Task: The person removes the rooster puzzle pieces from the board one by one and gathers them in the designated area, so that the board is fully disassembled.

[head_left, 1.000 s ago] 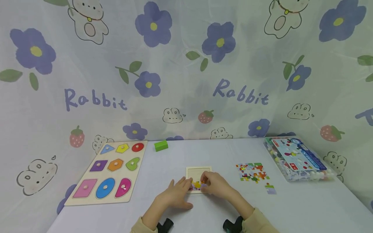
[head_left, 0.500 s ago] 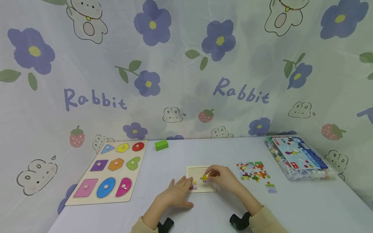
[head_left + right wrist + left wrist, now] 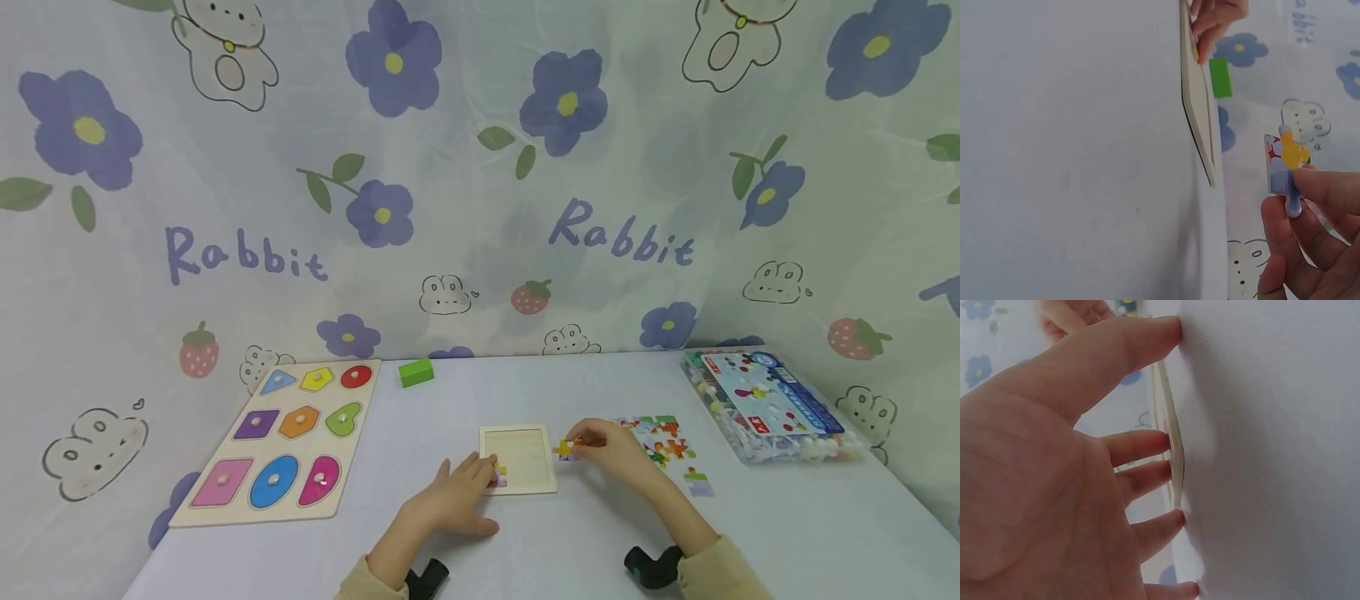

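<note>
Between the thumb and fingers of my right hand [image 3: 611, 450] I pinch a jigsaw piece [image 3: 564, 450]. In the right wrist view the held jigsaw piece [image 3: 1280, 165] shows yellow, lilac and red, raised off the table. It is just right of a shallow wooden puzzle tray [image 3: 528, 452]. My left hand [image 3: 453, 504] rests at the tray's left side with fingers extended. The fingertips touch a second jigsaw piece [image 3: 501, 477] in the tray's near left corner, partly covering it. The left wrist view shows the spread fingers [image 3: 1141, 447] at the tray's edge.
Several joined or close-lying jigsaw pieces [image 3: 667, 437] lie to the right, partly behind my right hand, with another piece [image 3: 698, 482] nearer. A shape-peg board [image 3: 341, 467] lies at left, a green block [image 3: 416, 373] behind, and a clear box of beads [image 3: 772, 408] at far right.
My right hand has lifted a jigsaw piece out of the tray's near right part and carried it rightward past the tray's edge. The left hand has stayed in place.
</note>
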